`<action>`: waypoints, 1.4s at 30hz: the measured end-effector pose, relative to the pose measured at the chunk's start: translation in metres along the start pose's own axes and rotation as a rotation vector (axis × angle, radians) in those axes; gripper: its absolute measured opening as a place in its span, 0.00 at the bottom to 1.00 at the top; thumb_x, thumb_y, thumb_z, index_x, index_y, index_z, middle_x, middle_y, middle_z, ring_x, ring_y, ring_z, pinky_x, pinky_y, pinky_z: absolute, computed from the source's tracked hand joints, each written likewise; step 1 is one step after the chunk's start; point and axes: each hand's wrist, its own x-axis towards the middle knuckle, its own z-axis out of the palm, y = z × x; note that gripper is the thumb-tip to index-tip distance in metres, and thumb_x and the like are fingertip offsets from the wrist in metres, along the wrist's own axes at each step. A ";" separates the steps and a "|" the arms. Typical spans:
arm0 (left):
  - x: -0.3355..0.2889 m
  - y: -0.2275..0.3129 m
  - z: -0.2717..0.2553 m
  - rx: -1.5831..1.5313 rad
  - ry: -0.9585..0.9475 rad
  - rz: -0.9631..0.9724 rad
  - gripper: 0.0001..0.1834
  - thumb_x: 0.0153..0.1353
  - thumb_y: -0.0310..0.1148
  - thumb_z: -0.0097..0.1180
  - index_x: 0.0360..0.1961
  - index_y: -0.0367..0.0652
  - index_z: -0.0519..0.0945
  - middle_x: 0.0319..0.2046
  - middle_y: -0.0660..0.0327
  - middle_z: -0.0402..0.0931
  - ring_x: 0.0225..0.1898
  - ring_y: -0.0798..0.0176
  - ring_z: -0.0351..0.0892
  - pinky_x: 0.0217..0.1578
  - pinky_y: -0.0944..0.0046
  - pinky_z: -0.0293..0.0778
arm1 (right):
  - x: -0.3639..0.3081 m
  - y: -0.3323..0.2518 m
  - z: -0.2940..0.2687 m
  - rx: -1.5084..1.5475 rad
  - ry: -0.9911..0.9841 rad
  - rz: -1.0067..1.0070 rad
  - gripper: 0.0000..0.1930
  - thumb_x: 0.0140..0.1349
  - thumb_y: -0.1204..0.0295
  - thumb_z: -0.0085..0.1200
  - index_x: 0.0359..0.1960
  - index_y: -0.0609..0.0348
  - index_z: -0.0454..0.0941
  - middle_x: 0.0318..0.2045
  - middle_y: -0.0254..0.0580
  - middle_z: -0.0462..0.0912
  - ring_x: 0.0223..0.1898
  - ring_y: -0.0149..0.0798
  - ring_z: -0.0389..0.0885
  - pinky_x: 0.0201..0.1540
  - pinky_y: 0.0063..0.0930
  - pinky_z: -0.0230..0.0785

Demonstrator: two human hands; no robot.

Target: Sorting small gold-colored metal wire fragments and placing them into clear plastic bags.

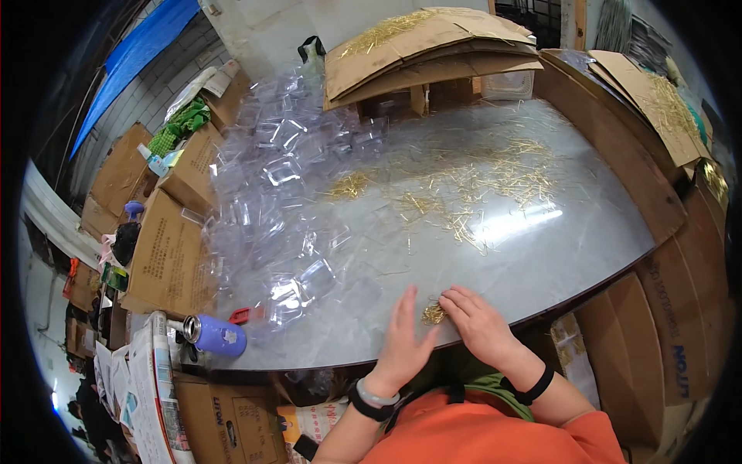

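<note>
Well, at the far left of the tabletop [587, 240] a purple bottle [220, 337] lies on its side, its open mouth toward the left, with a small red object [241, 315] just beside it; above these, a broad heap of clear plastic pieces [286, 172] spreads over the left part of the surface; a loose clump of gold wires [349, 185] sits at the heap's right edge; nearer the body comes the left hand [403, 340], its fingers stretched out and its thumb spread away from them, with nothing visible in its grasp; then, at the near edge of the table, the small gold bunch [433, 313] lies between the two hands, to the right of the left fingers and just left of the right fingertips; its long axis cannot be told (the strands look tangled and small); the right hand [479, 329] is the nearer one, its fingers close together and seemingly touching the bunch's right side, though whether they pinch it I cannot tell; farther up and to the right, scattered gold wires [525, 174] lie well apart from both hands, before a brown cardboard wall [618, 151].
</note>
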 end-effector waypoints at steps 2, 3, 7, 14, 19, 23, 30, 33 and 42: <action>-0.006 -0.004 -0.029 0.083 0.103 -0.098 0.25 0.66 0.24 0.59 0.64 0.37 0.71 0.54 0.46 0.75 0.55 0.45 0.77 0.53 0.53 0.76 | 0.000 -0.001 -0.001 -0.007 0.026 0.013 0.23 0.59 0.79 0.51 0.58 0.65 0.77 0.58 0.47 0.79 0.64 0.50 0.75 0.64 0.39 0.72; -0.014 -0.009 -0.046 0.106 0.155 -0.200 0.17 0.67 0.24 0.58 0.57 0.37 0.78 0.49 0.48 0.78 0.49 0.49 0.80 0.48 0.56 0.78 | 0.001 -0.002 0.000 -0.002 0.037 0.016 0.22 0.59 0.80 0.52 0.57 0.64 0.78 0.57 0.46 0.79 0.64 0.50 0.75 0.63 0.38 0.73; -0.027 -0.042 -0.093 -0.068 0.283 -0.673 0.12 0.71 0.33 0.58 0.41 0.32 0.82 0.27 0.58 0.80 0.23 0.67 0.80 0.23 0.66 0.75 | 0.002 -0.006 0.000 0.021 0.051 0.050 0.21 0.58 0.81 0.53 0.55 0.62 0.78 0.56 0.44 0.80 0.62 0.50 0.76 0.61 0.39 0.74; 0.005 -0.065 -0.101 -0.192 0.047 -0.940 0.18 0.70 0.38 0.60 0.41 0.28 0.80 0.23 0.58 0.80 0.16 0.67 0.80 0.16 0.67 0.73 | 0.004 -0.006 0.000 -0.014 0.107 0.017 0.20 0.57 0.82 0.55 0.53 0.61 0.79 0.54 0.43 0.81 0.61 0.50 0.78 0.61 0.41 0.75; -0.016 -0.040 -0.087 -0.580 0.125 -0.802 0.10 0.72 0.32 0.56 0.37 0.33 0.78 0.35 0.55 0.82 0.33 0.62 0.86 0.29 0.64 0.84 | 0.003 -0.003 0.003 -0.014 0.110 0.008 0.20 0.57 0.82 0.55 0.53 0.60 0.80 0.53 0.43 0.82 0.61 0.50 0.78 0.64 0.43 0.73; -0.063 0.000 -0.083 -0.968 -0.092 -0.895 0.06 0.73 0.24 0.51 0.36 0.34 0.76 0.51 0.47 0.78 0.52 0.52 0.85 0.43 0.55 0.89 | 0.002 -0.005 0.003 -0.002 0.098 0.028 0.20 0.57 0.83 0.55 0.54 0.61 0.79 0.54 0.44 0.81 0.62 0.51 0.78 0.66 0.43 0.71; -0.090 -0.022 -0.037 -1.218 -0.236 -1.106 0.07 0.75 0.26 0.50 0.36 0.35 0.72 0.52 0.45 0.76 0.56 0.46 0.82 0.51 0.50 0.86 | -0.003 -0.025 0.006 0.015 0.024 -0.036 0.22 0.55 0.82 0.57 0.55 0.63 0.78 0.55 0.46 0.80 0.61 0.52 0.77 0.66 0.46 0.70; -0.092 -0.021 -0.028 -1.315 -0.168 -1.043 0.06 0.76 0.26 0.49 0.38 0.36 0.72 0.52 0.47 0.77 0.55 0.47 0.83 0.52 0.49 0.85 | -0.010 -0.044 -0.002 0.043 -0.027 -0.064 0.22 0.54 0.82 0.58 0.54 0.64 0.78 0.56 0.47 0.80 0.61 0.53 0.77 0.67 0.48 0.70; -0.107 -0.010 -0.035 -1.338 -0.234 -0.948 0.04 0.76 0.24 0.47 0.40 0.38 0.72 0.49 0.54 0.78 0.50 0.59 0.83 0.52 0.50 0.85 | -0.048 -0.067 -0.001 0.252 -0.146 -0.115 0.21 0.55 0.80 0.62 0.53 0.62 0.82 0.57 0.47 0.81 0.63 0.54 0.77 0.69 0.50 0.69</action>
